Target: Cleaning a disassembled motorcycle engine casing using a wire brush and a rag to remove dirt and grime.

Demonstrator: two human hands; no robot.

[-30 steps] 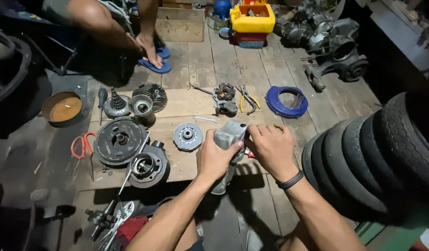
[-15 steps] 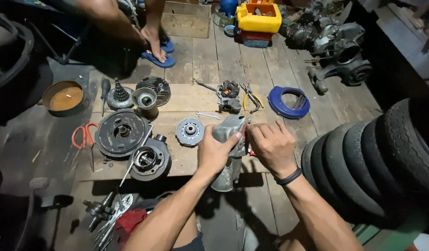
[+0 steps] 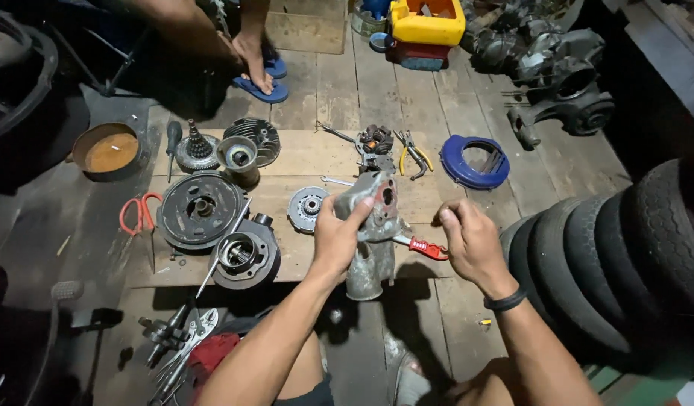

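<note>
My left hand [image 3: 338, 239] grips a grey metal engine casting [image 3: 371, 225] from its left side and holds it upright above the edge of a wooden board [image 3: 309, 154]. My right hand [image 3: 471, 242] hovers just right of the casting, fingers curled, off the part; whether it pinches something small I cannot tell. A red-handled tool [image 3: 426, 247] lies under the casting between the two hands. A small round toothed plate [image 3: 308, 208] sits on the board just left of my left hand.
On the board lie a large round flywheel [image 3: 198, 209], a cylinder [image 3: 245, 256], a finned head [image 3: 256, 139], pliers [image 3: 413, 154] and red scissors [image 3: 140, 214]. Stacked tyres [image 3: 625, 263] stand right. A blue ring [image 3: 475, 160], an orange bowl [image 3: 106, 150] and another person's sandalled feet [image 3: 258, 71] lie beyond.
My right hand has come off the casting and moved right. The left hand keeps holding the casting, which now stands more upright. The red-handled tool has come into sight.
</note>
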